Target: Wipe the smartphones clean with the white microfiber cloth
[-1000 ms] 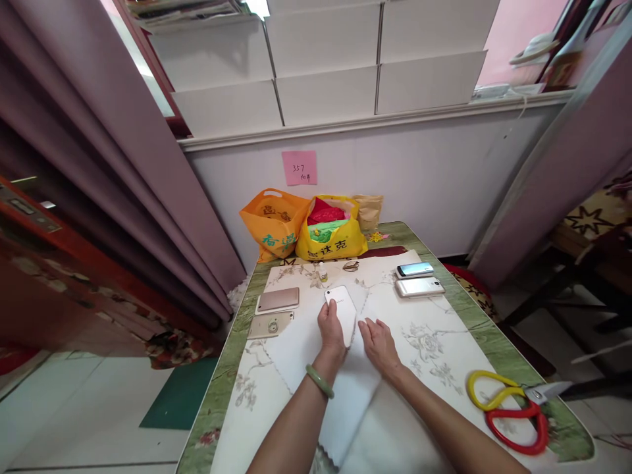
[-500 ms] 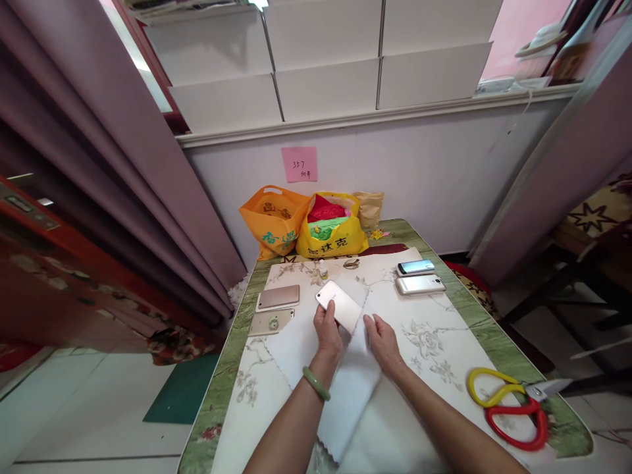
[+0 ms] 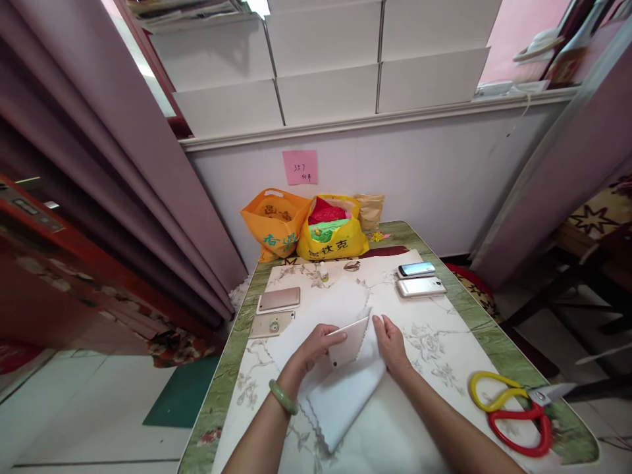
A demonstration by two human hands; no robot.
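At far left we see two gold phones (image 3: 278, 299) lying flat on the floral table cover (image 3: 434, 349). Our left hand (image 3: 316, 347), a green bangle (image 3: 282, 397) on its wrist, grips the white phone (image 3: 348, 342) by its near edge, tilting its smooth rounded back upward at table centre. Beneath it lies the soft white cloth (image 3: 340, 395), scallop-edged and folded. Our right hand (image 3: 392, 342) pinches that cloth against the phone's right side. Farther right rest two silver phones (image 3: 419, 279) and plastic-handled scissors (image 3: 513, 411)
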